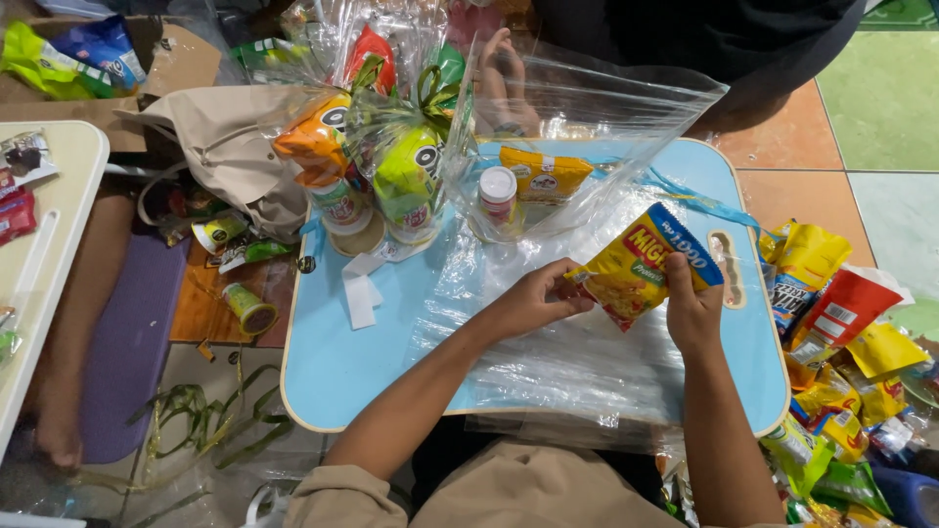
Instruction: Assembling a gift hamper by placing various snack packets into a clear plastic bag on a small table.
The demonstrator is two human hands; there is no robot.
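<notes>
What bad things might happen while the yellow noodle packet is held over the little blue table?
The noodle packet is pinched only at its edges by the left hand and right hand, so it might slip. The clear plastic sheet looks slick, so things might slide. The small white-capped bottle stands upright inside the open clear bag; a tug might tip it.
</notes>
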